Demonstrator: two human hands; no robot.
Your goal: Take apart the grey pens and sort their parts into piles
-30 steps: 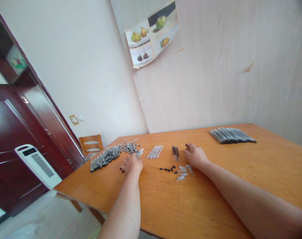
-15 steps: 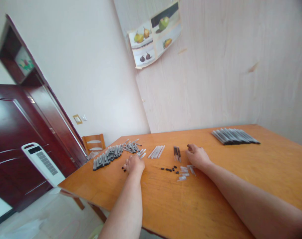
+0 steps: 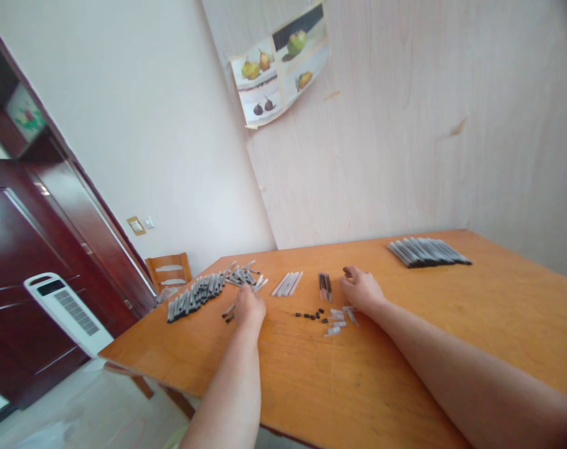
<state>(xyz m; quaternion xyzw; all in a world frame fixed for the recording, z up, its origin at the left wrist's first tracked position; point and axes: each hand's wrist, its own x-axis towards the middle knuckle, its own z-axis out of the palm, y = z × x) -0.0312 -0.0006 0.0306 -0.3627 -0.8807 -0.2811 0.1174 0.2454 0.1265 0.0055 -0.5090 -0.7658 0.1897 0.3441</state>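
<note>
Pens (image 3: 197,297) lie in a slanting row left of the frame's centre on the wooden table (image 3: 358,386), a looser heap (image 3: 243,275) just beside them. Your left hand (image 3: 249,307) is over a few pens left of centre, its fingers mostly hidden; you cannot tell whether they are closed on one. Your right hand (image 3: 362,289), right of centre and well apart from the left, has bent fingers near the dark thin rods (image 3: 325,287); whether they pinch anything, you cannot tell. Between your hands are pale sticks (image 3: 287,284), with small black pieces (image 3: 313,317) and clear pieces (image 3: 337,322) nearer you. At the right, toward the table's far edge, lies a neat grey row (image 3: 428,253).
</note>
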